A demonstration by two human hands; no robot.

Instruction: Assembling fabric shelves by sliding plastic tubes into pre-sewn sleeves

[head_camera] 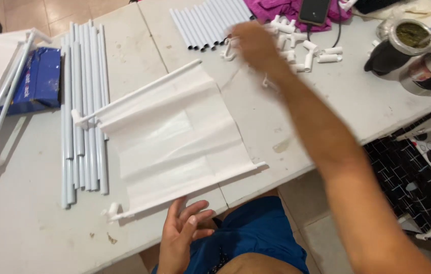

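Right hand (pixel 256 43) empty over white connectors (pixel 309 50), blue package (pixel 40 81) left

Right hand (pixel 256 43) blurred over white connectors (pixel 309 50), left hand (pixel 182 233) open-fingered at fabric panel (pixel 175 137) edge

Matt white cloth (pixel 175 142), thin and faintly creased, sleeved on smooth plastic rods. Pale tubes (pixel 81 106) of semi-gloss plastic. White connectors (pixel 307 50), same smooth plastic. Table (pixel 33 223) of scuffed, stained matt white. Glossy metal cup (pixel 403 48). Soft magenta cloth (pixel 276 9). Shiny black phone (pixel 314 11).
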